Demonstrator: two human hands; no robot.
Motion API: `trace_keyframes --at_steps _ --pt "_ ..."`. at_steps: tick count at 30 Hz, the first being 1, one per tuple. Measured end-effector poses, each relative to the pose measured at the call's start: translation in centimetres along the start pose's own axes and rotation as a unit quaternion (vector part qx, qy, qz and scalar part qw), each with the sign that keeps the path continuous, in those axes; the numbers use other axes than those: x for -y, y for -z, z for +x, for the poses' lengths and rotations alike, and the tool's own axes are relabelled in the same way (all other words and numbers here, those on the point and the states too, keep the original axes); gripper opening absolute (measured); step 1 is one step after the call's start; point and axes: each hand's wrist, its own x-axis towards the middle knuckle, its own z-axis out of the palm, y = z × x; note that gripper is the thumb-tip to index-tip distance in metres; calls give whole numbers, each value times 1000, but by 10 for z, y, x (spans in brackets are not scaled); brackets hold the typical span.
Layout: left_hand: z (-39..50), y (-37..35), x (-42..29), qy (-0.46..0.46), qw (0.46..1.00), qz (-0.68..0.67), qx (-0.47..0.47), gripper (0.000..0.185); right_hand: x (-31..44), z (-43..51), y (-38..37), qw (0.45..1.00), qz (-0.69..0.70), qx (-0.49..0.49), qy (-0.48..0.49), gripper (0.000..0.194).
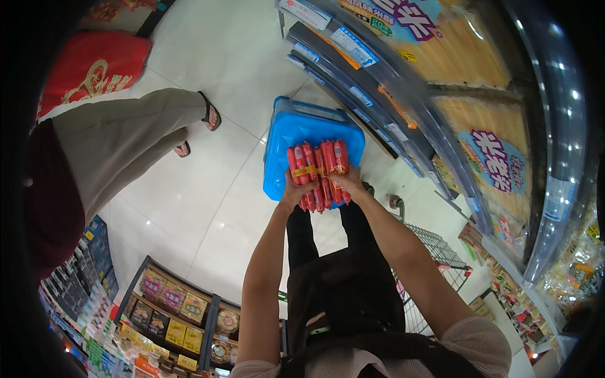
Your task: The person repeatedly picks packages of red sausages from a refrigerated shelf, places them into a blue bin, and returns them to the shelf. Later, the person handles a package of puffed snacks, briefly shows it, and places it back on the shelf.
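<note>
Two bundles of red-wrapped sausages sit side by side between my hands. My left hand (296, 191) grips the left sausage bundle (302, 163), which has a yellow band around it. Around the right sausage bundle (334, 153) my right hand (350, 183) is closed, thumb across its front. Both bundles are over a blue plastic step stool (302, 123) standing on the floor before my legs; whether they touch its top I cannot tell. My fingers beneath the bundles are hidden.
Shelves with price tags (354, 45) and bagged snacks (494, 160) rise on my right. A wire shopping cart (437, 250) stands by my right leg. At the left is a person in grey trousers (127, 113) and sandals. A display rack (170, 316) holds boxed goods behind left.
</note>
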Motion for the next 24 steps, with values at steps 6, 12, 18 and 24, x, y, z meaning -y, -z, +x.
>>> trace_keyframes --at_steps 6,12,18,24 --pt "-86 -17 -22 60 988 -137 22 66 39 -87 15 990 0 115 78 61" --pt "-243 -65 -88 109 952 -257 124 60 196 -276 46 972 31 212 94 74" --pt "-294 -157 -211 -42 931 -209 296 78 336 -427 83 905 -158 74 388 75" --pt "-372 -262 -326 -203 819 -190 501 83 463 -577 144 717 -375 -250 532 73"
